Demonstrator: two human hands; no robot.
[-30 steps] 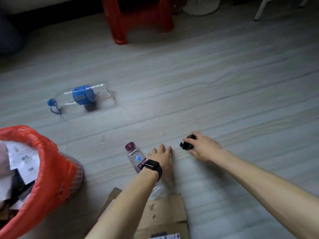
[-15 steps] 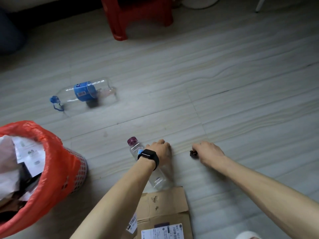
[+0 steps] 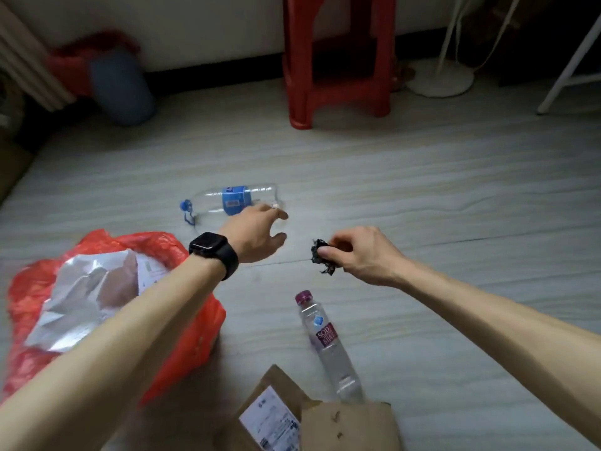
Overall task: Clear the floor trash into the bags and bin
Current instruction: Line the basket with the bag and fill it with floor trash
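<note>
While my right hand (image 3: 364, 255) pinches a crumpled black scrap (image 3: 322, 257) between thumb and fingers at mid-frame, my left hand (image 3: 257, 234) hovers just left of it, fingers loosely spread and empty, overlapping the blue-labelled bottle (image 3: 234, 198) lying on the floor. A purple-capped bottle (image 3: 328, 340) lies lower centre beside torn cardboard (image 3: 351, 424), and the red bag (image 3: 143, 242) of trash fills the lower left.

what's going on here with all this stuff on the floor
A person is picking up floor trash. The right hand pinches a crumpled black scrap, while the open left hand reaches toward the blue-labelled bottle lying on its side. A purple-capped bottle lies on the floor by some cardboard, and the red bag at the left holds paper and foil.
</note>
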